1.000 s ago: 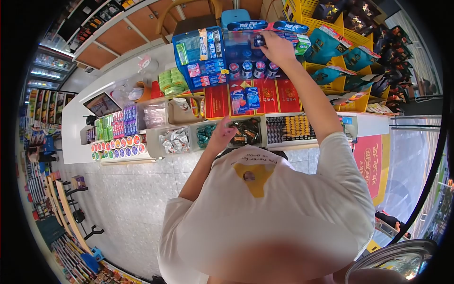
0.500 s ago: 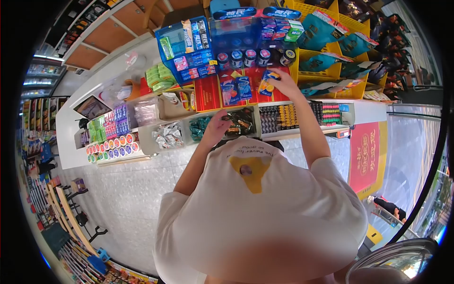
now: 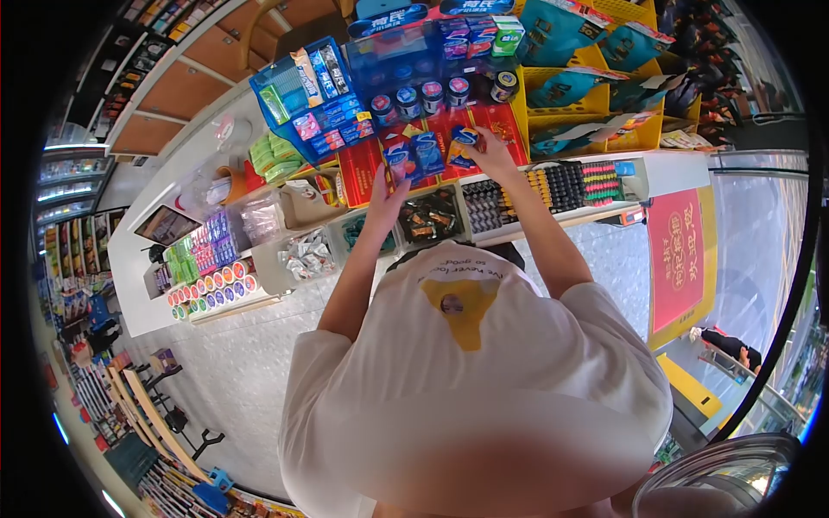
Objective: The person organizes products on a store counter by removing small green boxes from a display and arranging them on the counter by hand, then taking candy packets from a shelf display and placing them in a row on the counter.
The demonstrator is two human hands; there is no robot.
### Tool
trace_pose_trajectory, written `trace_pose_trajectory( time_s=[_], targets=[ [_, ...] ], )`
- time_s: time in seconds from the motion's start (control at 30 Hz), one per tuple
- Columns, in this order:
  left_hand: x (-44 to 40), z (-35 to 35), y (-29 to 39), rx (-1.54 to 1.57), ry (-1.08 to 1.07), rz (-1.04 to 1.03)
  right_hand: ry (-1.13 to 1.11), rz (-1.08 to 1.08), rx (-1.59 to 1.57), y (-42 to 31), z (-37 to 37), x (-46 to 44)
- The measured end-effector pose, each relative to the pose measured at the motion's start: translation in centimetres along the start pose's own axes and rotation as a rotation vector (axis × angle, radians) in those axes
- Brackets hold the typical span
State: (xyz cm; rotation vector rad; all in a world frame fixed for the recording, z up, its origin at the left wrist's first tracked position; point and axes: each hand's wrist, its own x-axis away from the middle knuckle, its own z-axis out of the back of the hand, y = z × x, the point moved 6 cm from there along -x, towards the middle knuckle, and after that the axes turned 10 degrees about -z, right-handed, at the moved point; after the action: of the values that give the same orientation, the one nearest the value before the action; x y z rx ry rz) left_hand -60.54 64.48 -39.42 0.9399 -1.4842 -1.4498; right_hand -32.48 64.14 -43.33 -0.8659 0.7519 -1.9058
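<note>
Hands since half a second ago: the person's bare left hand [image 3: 386, 192] has come up from over the bin of small dark wrapped items [image 3: 432, 217] to the flat blue left-end pack [image 3: 399, 162]; the bare right hand [image 3: 496, 159] stays with the flat blue orange-marked pack [image 3: 464, 145].
Packs on red: left-end pack and flat blue middle pack [image 3: 427, 153] lie side by side on the glossy red boxes with gold lettering [image 3: 355, 177]; the orange-marked pack is just right of them, slightly tilted.
Progress: two packs look placed; the third seems not yet released. How many remain to be handled cannot be told.
Blue rack: behind, the translucent blue plastic rack [image 3: 393, 53] bears small upright boxes [image 3: 480, 37] at its right and a row of round lidded jars [image 3: 433, 93] along its front.
Right hand: arm extended forward, thumb and fingers pinching the orange-marked pack by its right side.
Left hand: arm bent less far forward, fingers by the left-end pack's near left corner; whether they press it or merely touch, I cannot tell.
</note>
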Motion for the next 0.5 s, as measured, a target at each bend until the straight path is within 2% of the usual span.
trace_pose_trajectory(
  time_s=[0.07, 0.2, 0.3, 0.4, 0.5],
  targets=[
    [-0.7, -0.1, -2.2, -0.002, -0.043, -0.071, -0.03, 0.002, -0.047, 0.6, -0.5, 0.1],
    [-1.4, -0.7, -2.3, -0.04, -0.092, -0.137, -0.031, 0.032, -0.073, -0.2, -1.9, 0.2],
    [-1.3, -0.5, -3.4, -0.288, 0.005, -0.145, 0.01, 0.085, 0.066, -1.0, -3.0, 0.3],
    [-1.4, -0.5, -3.4, -0.275, -0.027, -0.118, -0.002, 0.081, 0.116, -1.6, -3.1, 0.6],
    [-0.8, -0.7, -1.1, -0.106, -0.116, 0.03, -0.064, 0.029, 0.039, -1.6, -2.9, 1.3]
  ],
)
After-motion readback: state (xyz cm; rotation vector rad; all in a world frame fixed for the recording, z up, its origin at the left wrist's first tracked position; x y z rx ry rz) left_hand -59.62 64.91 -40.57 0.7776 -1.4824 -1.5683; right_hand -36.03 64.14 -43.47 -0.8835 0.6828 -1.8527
